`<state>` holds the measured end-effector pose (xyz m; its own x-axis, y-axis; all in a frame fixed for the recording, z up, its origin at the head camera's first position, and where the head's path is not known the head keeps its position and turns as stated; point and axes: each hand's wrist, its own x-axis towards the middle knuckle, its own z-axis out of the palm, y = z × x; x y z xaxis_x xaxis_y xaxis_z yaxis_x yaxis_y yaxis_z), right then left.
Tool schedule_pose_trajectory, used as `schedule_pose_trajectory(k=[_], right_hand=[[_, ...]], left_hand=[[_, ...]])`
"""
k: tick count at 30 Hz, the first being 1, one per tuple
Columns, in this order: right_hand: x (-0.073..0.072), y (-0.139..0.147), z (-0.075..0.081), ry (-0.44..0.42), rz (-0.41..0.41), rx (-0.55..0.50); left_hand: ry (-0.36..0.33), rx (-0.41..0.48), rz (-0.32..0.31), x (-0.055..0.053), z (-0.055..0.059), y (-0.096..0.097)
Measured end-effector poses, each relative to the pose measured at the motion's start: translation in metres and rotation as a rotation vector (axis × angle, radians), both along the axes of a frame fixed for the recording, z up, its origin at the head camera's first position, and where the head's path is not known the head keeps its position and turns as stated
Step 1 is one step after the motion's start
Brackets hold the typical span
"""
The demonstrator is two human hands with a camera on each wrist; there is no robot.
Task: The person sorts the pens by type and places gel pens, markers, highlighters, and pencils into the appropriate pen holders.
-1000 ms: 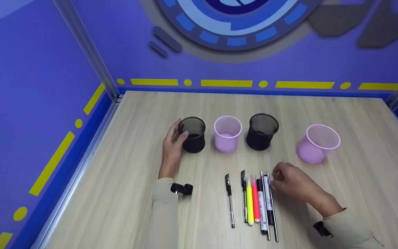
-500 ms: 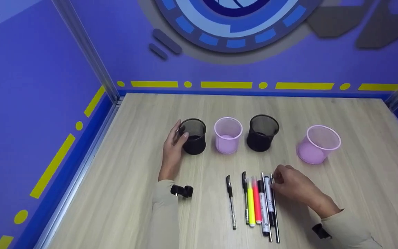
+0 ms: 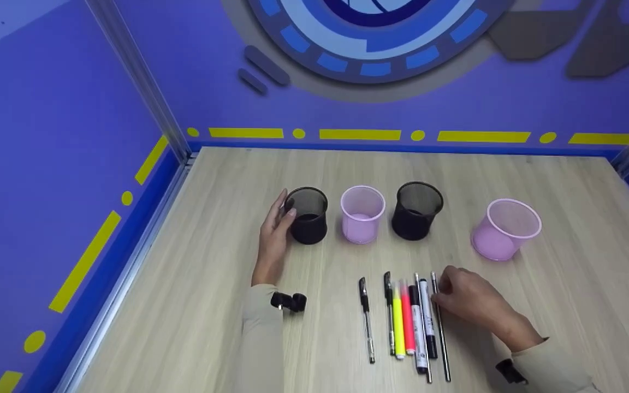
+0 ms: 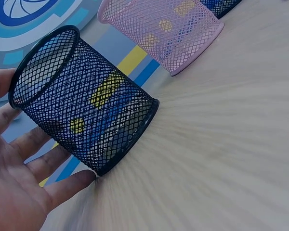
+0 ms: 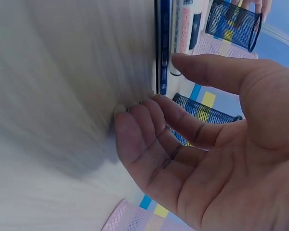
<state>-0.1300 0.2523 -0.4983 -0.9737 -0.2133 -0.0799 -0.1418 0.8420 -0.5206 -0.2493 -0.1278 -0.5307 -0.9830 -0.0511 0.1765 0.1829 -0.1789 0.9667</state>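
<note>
My left hand [image 3: 273, 240] rests along the left side of the leftmost black mesh pen holder [image 3: 309, 221], thumb at the front. In the left wrist view its fingers [image 4: 36, 144] lie spread and fairly straight against the mesh. My right hand [image 3: 473, 297] pinches a dark, shiny pencil [image 3: 443, 344] near its upper end, between thumb and fingertips. This pencil lies slightly apart from a row that holds a black-capped marker [image 3: 428, 322], another marker [image 3: 419, 344], a second pencil [image 3: 429, 371], a pink highlighter [image 3: 408, 322], a yellow highlighter [image 3: 398, 327] and a black pen [image 3: 389, 305].
Another black pen [image 3: 366, 319] lies alone left of the row. A pink mesh holder [image 3: 362, 218], a second black holder [image 3: 415, 215] and a second pink holder [image 3: 503, 234] stand farther right on the wooden table [image 3: 200, 327]. Blue walls [image 3: 347, 117] border its back and left side.
My right hand has moved slightly right and toward me, and the dark pencil's upper end has shifted right, opening a gap to the row. The left hand has stayed at the black holder.
</note>
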Motion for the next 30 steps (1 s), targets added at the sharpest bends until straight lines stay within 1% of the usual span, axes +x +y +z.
schedule_pose_trajectory(k=[3, 7, 11, 20, 22, 27, 30], right_hand=[[0.0016, -0.0011, -0.0015, -0.010, -0.013, 0.003], [0.0022, -0.0014, -0.0030, -0.021, -0.063, -0.008], [0.0017, -0.0016, -0.0032, -0.022, -0.096, -0.028], [0.0004, -0.0010, -0.0036, -0.001, -0.125, -0.078], [-0.0001, 0.0007, -0.0039, 0.003, -0.135, -0.094], [-0.0016, 0.0053, -0.0020, 0.025, -0.166, -0.138], [-0.0040, 0.0067, -0.0002, 0.057, -0.170, -0.160]], left_hand=[[-0.006, -0.011, 0.002, 0.0013, -0.0003, -0.0003], [-0.005, -0.018, 0.000, 0.0014, -0.0013, -0.0007], [0.006, -0.050, 0.008, 0.0002, -0.0017, -0.0012], [0.005, 0.046, -0.011, -0.0003, 0.0006, 0.0005], [0.002, 0.033, -0.006, -0.0002, 0.0012, 0.0008], [0.021, -0.020, 0.005, -0.0010, 0.0002, 0.0004], [0.017, -0.007, -0.004, -0.0010, -0.0003, -0.0003]])
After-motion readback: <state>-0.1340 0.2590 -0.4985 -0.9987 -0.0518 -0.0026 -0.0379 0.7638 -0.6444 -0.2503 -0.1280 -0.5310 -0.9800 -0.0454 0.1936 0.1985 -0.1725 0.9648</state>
